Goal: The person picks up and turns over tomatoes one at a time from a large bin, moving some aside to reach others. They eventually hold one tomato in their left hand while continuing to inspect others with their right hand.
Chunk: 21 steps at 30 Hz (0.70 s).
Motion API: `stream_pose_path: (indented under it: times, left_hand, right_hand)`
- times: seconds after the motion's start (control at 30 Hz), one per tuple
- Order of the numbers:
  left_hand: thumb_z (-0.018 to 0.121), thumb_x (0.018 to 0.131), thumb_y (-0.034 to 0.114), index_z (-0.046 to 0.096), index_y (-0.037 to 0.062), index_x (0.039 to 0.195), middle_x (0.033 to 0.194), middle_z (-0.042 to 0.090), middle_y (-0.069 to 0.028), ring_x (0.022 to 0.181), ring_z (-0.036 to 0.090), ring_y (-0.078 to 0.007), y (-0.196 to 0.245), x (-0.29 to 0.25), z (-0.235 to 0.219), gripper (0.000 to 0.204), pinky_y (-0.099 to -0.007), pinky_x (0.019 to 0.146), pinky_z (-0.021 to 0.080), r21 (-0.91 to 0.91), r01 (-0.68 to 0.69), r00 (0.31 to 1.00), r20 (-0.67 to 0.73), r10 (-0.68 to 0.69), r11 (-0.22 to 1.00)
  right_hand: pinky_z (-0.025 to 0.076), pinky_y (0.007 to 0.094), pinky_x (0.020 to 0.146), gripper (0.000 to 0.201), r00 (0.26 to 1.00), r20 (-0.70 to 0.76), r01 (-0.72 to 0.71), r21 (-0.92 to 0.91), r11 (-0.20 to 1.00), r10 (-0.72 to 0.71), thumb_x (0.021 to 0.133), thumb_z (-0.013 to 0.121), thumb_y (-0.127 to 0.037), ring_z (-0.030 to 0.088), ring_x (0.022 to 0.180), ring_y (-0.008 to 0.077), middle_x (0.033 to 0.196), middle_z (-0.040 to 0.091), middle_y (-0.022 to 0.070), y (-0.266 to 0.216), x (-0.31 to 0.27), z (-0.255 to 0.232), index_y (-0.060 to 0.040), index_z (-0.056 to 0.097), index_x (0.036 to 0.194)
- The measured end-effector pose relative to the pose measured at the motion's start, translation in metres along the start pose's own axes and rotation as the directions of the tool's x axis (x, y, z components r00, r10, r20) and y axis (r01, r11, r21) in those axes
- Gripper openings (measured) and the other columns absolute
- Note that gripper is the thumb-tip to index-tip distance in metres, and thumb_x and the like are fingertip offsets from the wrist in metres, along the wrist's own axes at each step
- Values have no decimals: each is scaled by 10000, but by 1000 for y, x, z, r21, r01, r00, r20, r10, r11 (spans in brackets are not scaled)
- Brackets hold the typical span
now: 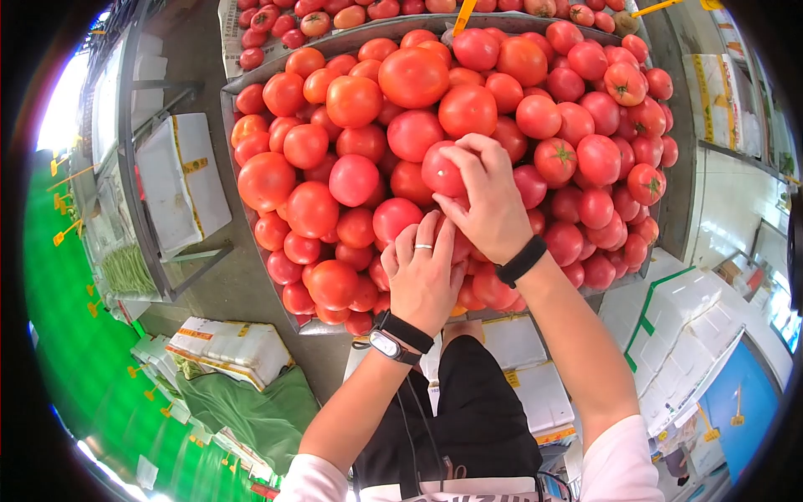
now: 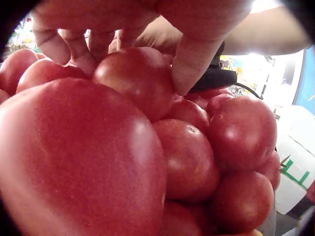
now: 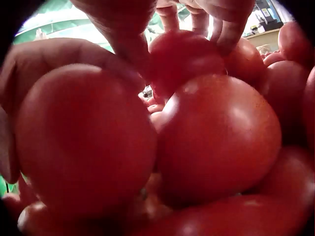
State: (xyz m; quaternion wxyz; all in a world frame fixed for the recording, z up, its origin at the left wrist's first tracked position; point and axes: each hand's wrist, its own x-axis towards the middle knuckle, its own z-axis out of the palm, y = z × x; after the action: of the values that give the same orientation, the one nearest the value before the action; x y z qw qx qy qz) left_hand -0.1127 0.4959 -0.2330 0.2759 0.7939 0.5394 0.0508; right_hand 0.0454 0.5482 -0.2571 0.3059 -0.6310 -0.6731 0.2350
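A big heap of red tomatoes [image 1: 354, 180] fills a metal-edged tray in front of me. My right hand [image 1: 492, 201] holds one round tomato [image 1: 441, 171] near the heap's middle, thumb on one side and fingers on the other. In the right wrist view that tomato [image 3: 184, 59] sits between the thumb and fingertips. Closer to my body, my left hand [image 1: 422, 280] reaches over the near part of the heap. The left wrist view shows its thumb and fingers curled about a tomato [image 2: 135, 81], which the hand mostly hides in the head view.
More tomatoes [image 1: 315, 23] lie beyond the tray's far metal edge [image 1: 335, 38]. White foam boxes stand at the left [image 1: 184, 184] and the right [image 1: 682, 335]. Green cloth [image 1: 251, 410] drapes over goods at the lower left. A metal rack [image 1: 134, 167] stands left of the tray.
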Motion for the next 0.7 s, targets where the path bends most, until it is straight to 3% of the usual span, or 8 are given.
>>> stream_pose_path:
  times: [0.13,0.23,0.33,0.5,0.7]
  left_hand:
    - [834,818,262,554,89,1494,1509,544,-84,1341,498,-316,-3,0,-1,752,-475,1121,348,-15,-4,1000,18,5,1000]
    - [831,824,272,554,93,1495,1506,546,-84,1339,498,-316,-4,3,-1,748,-473,1121,349,-22,-13,1000,21,14,1000]
    - [831,827,280,556,97,1493,1505,549,-85,1345,497,-319,-4,2,-3,744,-475,1120,352,-26,-10,1000,24,10,1000]
    - [835,821,277,566,103,1484,1504,554,-93,1345,505,-326,-8,0,-2,737,-472,1117,359,-92,-8,1000,6,9,996]
    - [798,829,175,642,91,1340,1403,616,-102,1278,566,-325,-10,2,-24,541,-454,1077,397,-181,6,996,-87,-22,983]
  right_hand:
    - [450,483,1124,653,999,44,32,-133,991,-27,799,851,-51,517,1300,389,1419,525,136,-6,2,-2,-95,578,1390]
    - [460,483,1110,645,999,42,20,18,1000,-20,785,847,-85,531,1295,372,1400,539,122,3,5,-7,-113,586,1374]
    - [455,477,1121,644,994,82,72,46,996,-76,792,847,-90,532,1320,361,1406,547,127,9,5,-12,-112,587,1381]
    - [455,477,1135,627,992,114,45,138,989,-61,808,832,-75,531,1339,368,1414,548,139,10,6,-12,-90,582,1383]
    - [469,474,1144,602,978,186,58,203,978,-97,832,799,-38,549,1318,387,1435,542,151,7,5,-10,-65,569,1387]
